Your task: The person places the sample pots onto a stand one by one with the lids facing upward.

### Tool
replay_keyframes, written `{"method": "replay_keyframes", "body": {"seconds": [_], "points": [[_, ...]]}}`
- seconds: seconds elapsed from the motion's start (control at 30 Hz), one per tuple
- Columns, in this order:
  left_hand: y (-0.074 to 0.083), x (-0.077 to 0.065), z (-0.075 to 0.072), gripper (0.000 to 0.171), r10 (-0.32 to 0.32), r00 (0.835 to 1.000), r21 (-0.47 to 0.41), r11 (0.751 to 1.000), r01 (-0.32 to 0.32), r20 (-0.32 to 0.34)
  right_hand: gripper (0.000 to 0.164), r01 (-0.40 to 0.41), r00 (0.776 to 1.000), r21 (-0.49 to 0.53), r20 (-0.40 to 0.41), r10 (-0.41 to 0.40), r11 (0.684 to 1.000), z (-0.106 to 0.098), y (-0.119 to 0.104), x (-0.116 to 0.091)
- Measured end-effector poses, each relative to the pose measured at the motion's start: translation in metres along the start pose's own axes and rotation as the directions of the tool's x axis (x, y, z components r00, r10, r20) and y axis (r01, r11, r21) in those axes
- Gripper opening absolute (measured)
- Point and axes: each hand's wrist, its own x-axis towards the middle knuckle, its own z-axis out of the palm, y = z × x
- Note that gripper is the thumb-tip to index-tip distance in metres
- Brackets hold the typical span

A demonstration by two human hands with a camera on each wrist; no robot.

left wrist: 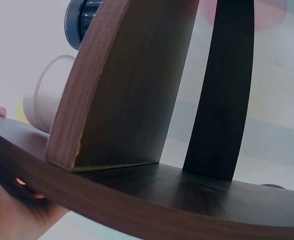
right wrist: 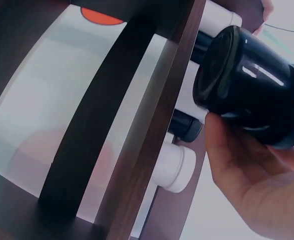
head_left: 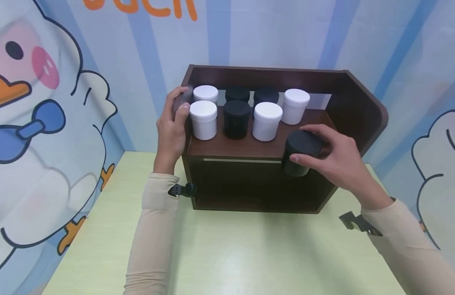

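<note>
My right hand holds a black lidded jar between thumb and fingers, in front of the upper board of a dark brown two-tier shelf. In the right wrist view the jar's glossy side and base face the camera. My left hand grips the shelf's left side panel, thumb inside near the front white jar. Several white and black jars stand on the upper board in two rows, among them a front black jar, another white jar and a rear white jar.
The shelf's lower tier lies in shadow. Beneath the shelf is a pale yellow-green table. A blue striped backdrop with cartoon ducks rises behind and at both sides. Bands with small devices sit on both sleeved wrists.
</note>
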Motion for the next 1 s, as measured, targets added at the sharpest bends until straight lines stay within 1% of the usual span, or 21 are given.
{"method": "replay_keyframes", "body": {"seconds": [0.2,0.33,0.4,0.57,0.8,1.0], "points": [[-0.001,0.000,-0.001,0.051,-0.001,1.000,-0.007,1.000,0.001,-0.002,0.069,-0.112,0.992,-0.054,-0.062,0.108,0.992,-0.004,0.005,0.016],[-0.001,0.000,-0.001,0.051,-0.005,1.000,-0.010,1.000,0.005,0.003,0.075,-0.167,0.982,-0.058,-0.102,0.161,0.984,-0.007,0.008,0.025],[-0.001,0.000,-0.001,0.051,-0.003,1.000,-0.010,1.000,0.003,0.003,0.077,-0.180,0.979,-0.060,-0.112,0.172,0.982,-0.007,0.009,0.030],[0.000,0.000,-0.001,0.051,0.004,1.000,-0.013,1.000,-0.004,0.004,0.083,-0.207,0.974,-0.057,-0.108,0.200,0.977,-0.006,0.011,0.042],[0.000,0.000,-0.001,0.052,0.003,1.000,-0.012,1.000,-0.002,0.012,0.087,-0.232,0.966,-0.056,-0.128,0.223,0.971,-0.003,0.013,0.057],[-0.001,0.000,-0.001,0.052,0.000,1.000,-0.006,1.000,0.000,0.010,0.091,-0.245,0.966,-0.052,-0.101,0.239,0.968,-0.001,0.014,0.067]]}}
